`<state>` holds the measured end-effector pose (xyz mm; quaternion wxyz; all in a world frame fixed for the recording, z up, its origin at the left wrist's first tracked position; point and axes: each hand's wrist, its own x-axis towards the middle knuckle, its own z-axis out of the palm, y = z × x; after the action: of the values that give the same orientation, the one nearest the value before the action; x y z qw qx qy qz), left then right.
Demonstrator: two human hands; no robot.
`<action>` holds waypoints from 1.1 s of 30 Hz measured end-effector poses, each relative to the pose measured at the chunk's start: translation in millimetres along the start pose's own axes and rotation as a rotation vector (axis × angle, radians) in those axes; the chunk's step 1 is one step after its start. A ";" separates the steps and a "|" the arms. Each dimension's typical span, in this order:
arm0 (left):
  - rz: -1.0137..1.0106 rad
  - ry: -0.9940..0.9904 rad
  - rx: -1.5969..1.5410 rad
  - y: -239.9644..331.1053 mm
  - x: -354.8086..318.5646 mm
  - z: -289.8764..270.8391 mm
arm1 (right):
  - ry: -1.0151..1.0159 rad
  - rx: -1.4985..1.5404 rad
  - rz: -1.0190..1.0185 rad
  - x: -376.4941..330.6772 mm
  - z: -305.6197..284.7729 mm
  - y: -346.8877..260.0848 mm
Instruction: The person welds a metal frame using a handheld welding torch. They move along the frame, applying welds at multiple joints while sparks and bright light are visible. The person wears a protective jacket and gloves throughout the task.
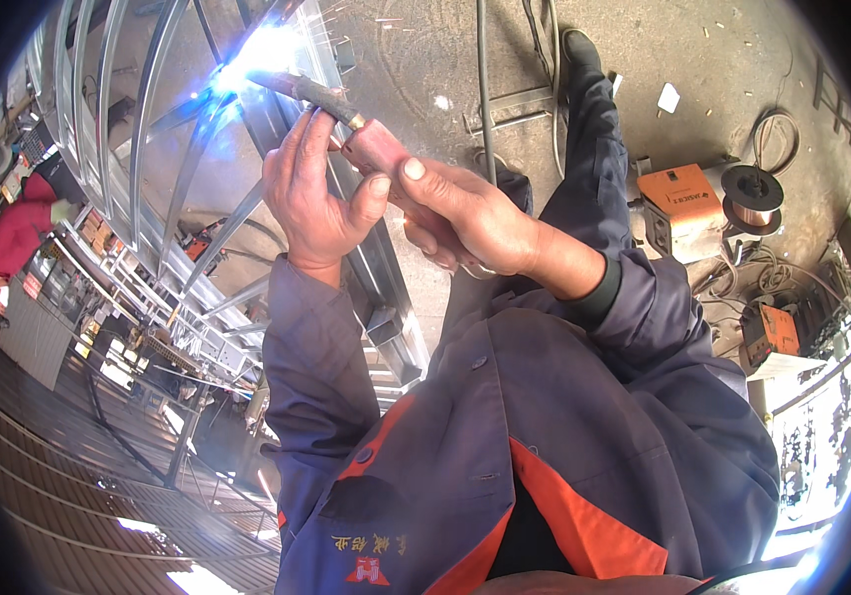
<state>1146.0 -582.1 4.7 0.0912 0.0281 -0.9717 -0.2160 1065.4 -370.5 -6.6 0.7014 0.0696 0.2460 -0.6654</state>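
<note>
1. While the welding arc [259, 61] flares at upper L, the welding torch [376, 147] sits btwn both hands, handle back twd the person, dark neck slanting up-L to the steel.
2. R hand [480, 218]: wrapped round the rear of the reddish torch handle, thumb lying along the top, other fingers curled beneath.
3. L hand [311, 193]: loosely cupped, palm turned R, long fingers stretched up to the torch neck nr its brass collar [355, 121], thumb pointing across twd the handle. Can't tell if those fingers bear any wt.
4. Torch tip: beyond the L fingertips, lost in glare; exact gap to the metal can't be read. A few sparks R of the arc.
5. Edges: steel beam [383, 283] of the frame runs from nr the arc down past the hands, passing behind the L hand. More metal bars [136, 129], some looking curved thru the lens, crowd the L side, so little room there.
6. Room: more to the R of the beam, over concrete floor [406, 69], tho cables [485, 89] run across it & the person's leg [589, 149] stretches beyond.
7. Far R, well apart from the hands: orange-topped wire feeder [683, 203] w/ wire spool [753, 198] beside it. Far L: co-worker in red [24, 230].
</note>
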 end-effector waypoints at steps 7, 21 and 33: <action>-0.006 -0.015 0.008 2.0 1.0 -0.9 | 0.008 0.023 0.013 -0.4 -0.4 1.5; -0.003 -0.007 0.013 2.0 -0.6 -0.5 | 0.004 -0.016 0.009 -1.9 -1.0 -1.3; -0.030 -0.036 0.000 1.1 -0.8 -1.2 | 0.000 0.016 0.003 0.4 -1.7 2.5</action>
<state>1147.0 -581.5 6.1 0.0706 0.0387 -0.9727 -0.2175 1067.4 -369.9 -8.9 0.7019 0.0753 0.2405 -0.6662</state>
